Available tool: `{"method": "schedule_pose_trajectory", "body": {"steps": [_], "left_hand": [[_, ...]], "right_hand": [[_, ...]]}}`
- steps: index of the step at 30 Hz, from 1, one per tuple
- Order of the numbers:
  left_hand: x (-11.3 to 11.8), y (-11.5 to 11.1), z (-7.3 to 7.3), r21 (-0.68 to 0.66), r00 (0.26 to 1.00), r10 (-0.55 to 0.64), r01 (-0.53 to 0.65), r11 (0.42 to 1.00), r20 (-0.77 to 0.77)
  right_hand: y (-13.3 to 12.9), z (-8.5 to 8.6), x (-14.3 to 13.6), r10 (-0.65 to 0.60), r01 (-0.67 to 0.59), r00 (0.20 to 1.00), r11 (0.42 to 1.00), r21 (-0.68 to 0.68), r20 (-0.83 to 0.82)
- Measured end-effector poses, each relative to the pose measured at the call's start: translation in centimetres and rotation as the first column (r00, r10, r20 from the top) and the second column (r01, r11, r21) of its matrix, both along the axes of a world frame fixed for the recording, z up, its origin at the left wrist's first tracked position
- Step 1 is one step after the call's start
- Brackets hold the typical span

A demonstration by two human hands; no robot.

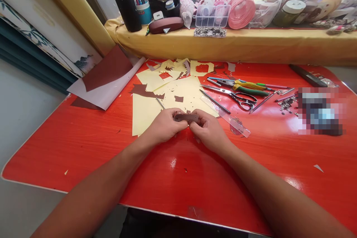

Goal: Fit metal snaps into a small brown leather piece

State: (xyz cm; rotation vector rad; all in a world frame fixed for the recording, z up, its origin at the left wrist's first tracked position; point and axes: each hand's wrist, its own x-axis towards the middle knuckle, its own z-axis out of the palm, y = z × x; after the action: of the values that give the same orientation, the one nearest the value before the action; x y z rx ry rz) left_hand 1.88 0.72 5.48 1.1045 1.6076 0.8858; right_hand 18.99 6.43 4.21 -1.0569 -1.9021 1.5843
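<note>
Between my two hands is a small brown strip [186, 118], leather-like, with small holes near its ends. My left hand [170, 122] pinches its left end, thumb along the lower edge. The right end is pinched by my right hand [205, 126]; some fingers are hidden behind. Both hands are just above the near edge of the yellow paper sheets [147, 115], on which brown scraps [179, 99] lie. A thin metal tool [160, 103] shows just beyond my left hand. Close to my right hand lie a clear ruler [231, 119] and a dark pen-like rod [214, 101].
On the red table [97, 148], scissors [234, 95], pliers [242, 86] and metal snaps [288, 105] lie to the right. A brown sheet with a pale back [111, 81] curls at the left. Behind, a yellow-covered ledge [167, 46] carries a clear compartment box [212, 15] and pink ribbon [242, 9].
</note>
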Motion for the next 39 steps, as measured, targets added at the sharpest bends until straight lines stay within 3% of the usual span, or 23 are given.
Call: {"method": "schedule_pose_trajectory", "body": {"steps": [14, 25, 33, 39], "left_hand": [[0.1, 0.2, -0.5, -0.022, 0.993, 0.032, -0.03, 0.999, 0.11], [0.1, 0.2, -0.3, -0.009, 0.996, 0.025, -0.024, 1.0, 0.082], [-0.7, 0.3, -1.1, -0.017, 0.999, 0.027, -0.027, 1.0, 0.026], [-1.0, 0.6, -1.4, -0.052, 0.999, 0.047, -0.048, 0.998, -0.005]], "right_hand": [[0.1, 0.4, 0.0, 0.005, -0.007, 1.0, 0.996, -0.092, -0.022], [0.1, 0.3, 0.2, 0.024, -0.029, 0.998, 0.994, -0.102, -0.055], [0.2, -0.9, -0.3, 0.008, -0.005, 0.996, 0.999, 0.04, -0.094], [0.4, -0.8, 0.0, 0.025, -0.024, 1.0, 0.999, 0.035, -0.009]]}}
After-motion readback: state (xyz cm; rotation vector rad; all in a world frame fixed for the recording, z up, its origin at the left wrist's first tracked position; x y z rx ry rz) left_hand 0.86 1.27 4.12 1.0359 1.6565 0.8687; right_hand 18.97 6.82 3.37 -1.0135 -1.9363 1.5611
